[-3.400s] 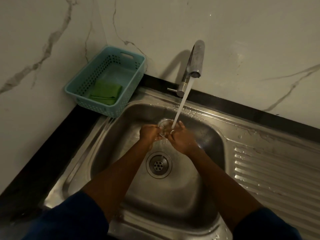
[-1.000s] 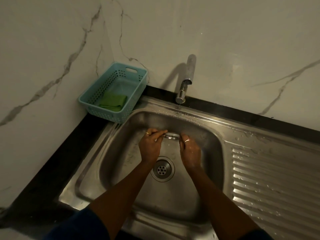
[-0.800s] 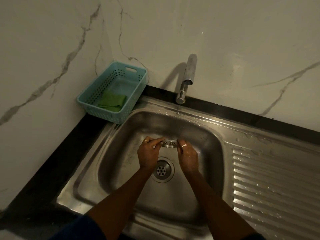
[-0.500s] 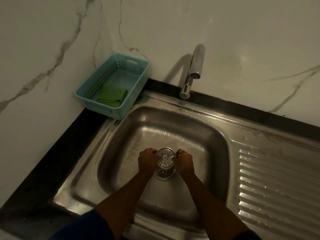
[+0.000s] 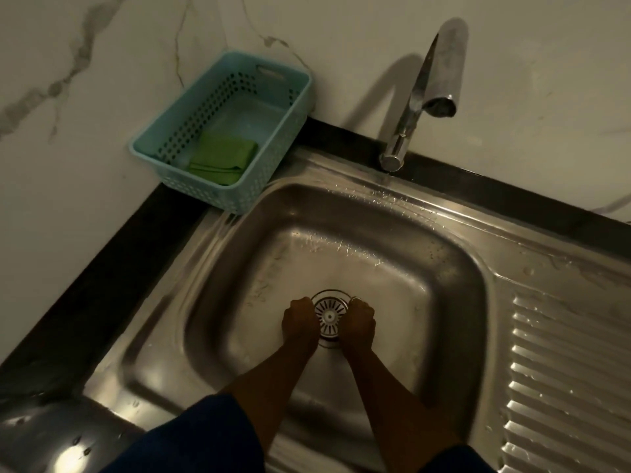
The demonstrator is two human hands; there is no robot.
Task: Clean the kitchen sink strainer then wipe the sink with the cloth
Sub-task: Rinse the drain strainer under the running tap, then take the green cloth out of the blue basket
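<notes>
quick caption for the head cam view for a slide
Both hands, left and right, seat the strainer in the sink drain; green cloth waits in basket.

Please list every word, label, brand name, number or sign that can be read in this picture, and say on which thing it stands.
None can be read.
Basket: no label shows.
Cloth: plain green, no tag shows.
Tap: no brand mark shows.
Strainer and sink: bare metal, any stamp too small and dim to tell.

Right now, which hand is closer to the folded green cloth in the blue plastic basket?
Left. The left hand is on the round metal strainer, on the green cloth side; the right hand grips the strainer's opposite edge.
</notes>
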